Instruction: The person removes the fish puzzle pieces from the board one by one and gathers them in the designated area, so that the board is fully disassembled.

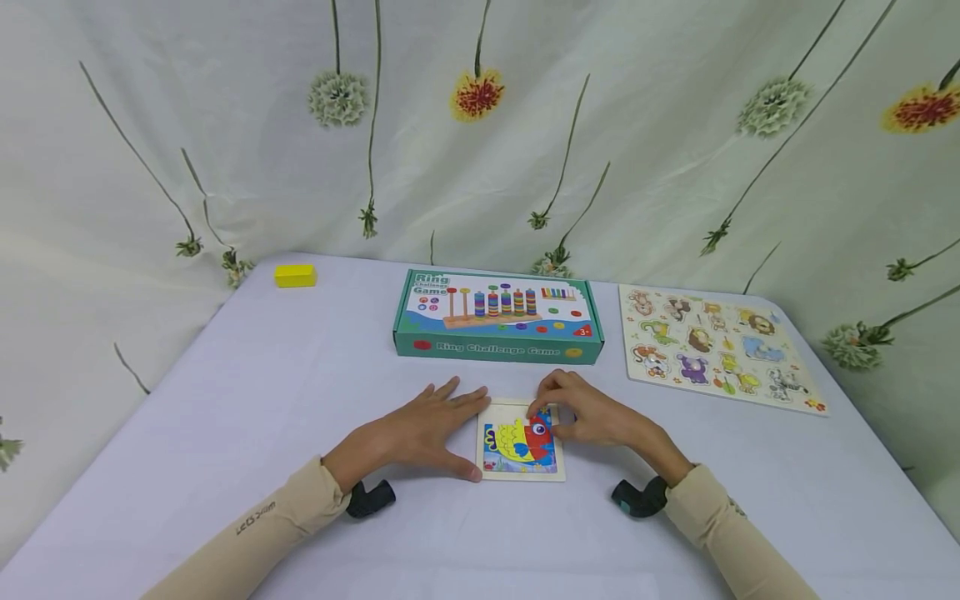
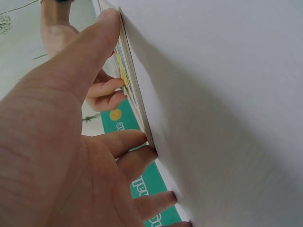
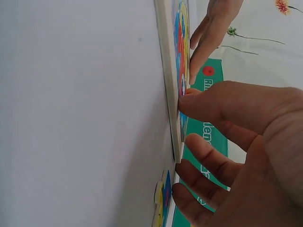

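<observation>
A small fish jigsaw puzzle [image 1: 517,446] in a pale wooden frame lies flat on the table, with a bare cream patch at its upper left. My left hand [image 1: 423,429] rests at the frame's left side, fingers spread, thumb by the near corner and index finger by the far one. My right hand [image 1: 588,410] bends over the upper right of the puzzle; its thumb [image 3: 196,103] and index finger pinch a puzzle piece there, mostly hidden by the fingers. In the right wrist view, a loose blue and yellow piece [image 3: 165,194] lies near the other fingertips, partly cut off.
Behind the puzzle lies a green ring game box [image 1: 498,321]. A wooden animal puzzle board [image 1: 720,354] is at the back right, and a yellow block [image 1: 296,276] at the back left. A white cloth covers the table [image 1: 300,400]; a flowered curtain [image 1: 637,150] hangs behind.
</observation>
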### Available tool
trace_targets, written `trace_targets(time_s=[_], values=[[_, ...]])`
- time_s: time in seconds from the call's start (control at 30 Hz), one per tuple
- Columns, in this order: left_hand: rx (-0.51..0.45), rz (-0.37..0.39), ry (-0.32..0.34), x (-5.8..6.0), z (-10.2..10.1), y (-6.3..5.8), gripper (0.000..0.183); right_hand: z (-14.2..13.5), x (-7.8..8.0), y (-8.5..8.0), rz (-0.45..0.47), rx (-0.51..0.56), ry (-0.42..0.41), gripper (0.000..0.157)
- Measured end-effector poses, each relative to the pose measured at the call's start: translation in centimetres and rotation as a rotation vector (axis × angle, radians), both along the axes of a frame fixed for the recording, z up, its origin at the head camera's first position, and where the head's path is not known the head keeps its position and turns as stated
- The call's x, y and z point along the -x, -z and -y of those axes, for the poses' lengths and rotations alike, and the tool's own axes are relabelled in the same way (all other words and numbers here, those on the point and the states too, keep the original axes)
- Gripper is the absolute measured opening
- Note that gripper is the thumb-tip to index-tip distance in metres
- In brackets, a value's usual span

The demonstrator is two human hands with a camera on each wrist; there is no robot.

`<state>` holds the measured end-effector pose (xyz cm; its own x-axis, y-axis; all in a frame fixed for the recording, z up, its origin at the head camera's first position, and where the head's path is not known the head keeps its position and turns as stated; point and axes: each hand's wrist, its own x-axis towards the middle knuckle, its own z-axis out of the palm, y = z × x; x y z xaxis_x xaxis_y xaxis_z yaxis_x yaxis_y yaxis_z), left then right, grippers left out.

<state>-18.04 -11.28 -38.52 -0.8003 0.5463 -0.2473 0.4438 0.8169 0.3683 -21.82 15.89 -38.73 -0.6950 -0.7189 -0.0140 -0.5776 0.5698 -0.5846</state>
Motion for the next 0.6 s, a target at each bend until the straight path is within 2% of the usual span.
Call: trace_targets(time_s=[0.43,0.6], values=[[-0.007,-0.001,0.001,0.01,0.02,0.0,0.1,0.1,-0.12,-0.04,0.022,0.002,0.025,0.029],[-0.005,0.001,0.003,0.02,0.08,0.05,0.1,0.01,-0.07,0.04,0.036,0.011,0.045,0.044]])
